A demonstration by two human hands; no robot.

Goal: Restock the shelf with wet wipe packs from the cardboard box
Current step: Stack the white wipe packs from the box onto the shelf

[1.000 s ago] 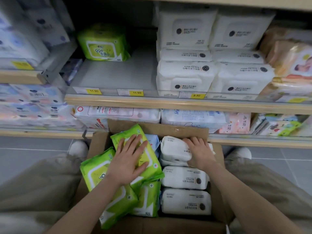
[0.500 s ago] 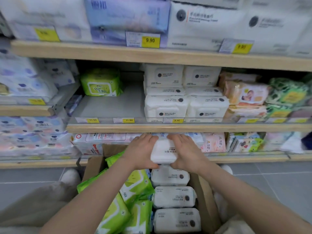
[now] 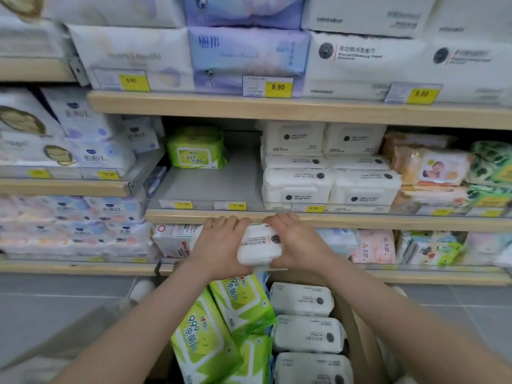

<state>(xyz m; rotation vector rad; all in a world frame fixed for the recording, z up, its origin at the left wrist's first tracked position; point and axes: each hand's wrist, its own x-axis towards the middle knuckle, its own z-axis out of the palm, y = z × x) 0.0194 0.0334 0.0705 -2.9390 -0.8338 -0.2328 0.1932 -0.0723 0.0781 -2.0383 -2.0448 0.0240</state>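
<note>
Head view: left hand, right hand grip white pack.

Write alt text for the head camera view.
Both hands, left and right, hold a white wet wipe pack above an open cardboard box of green and white packs, in front of a shelf with a lone green pack beside stacked white packs.
</note>
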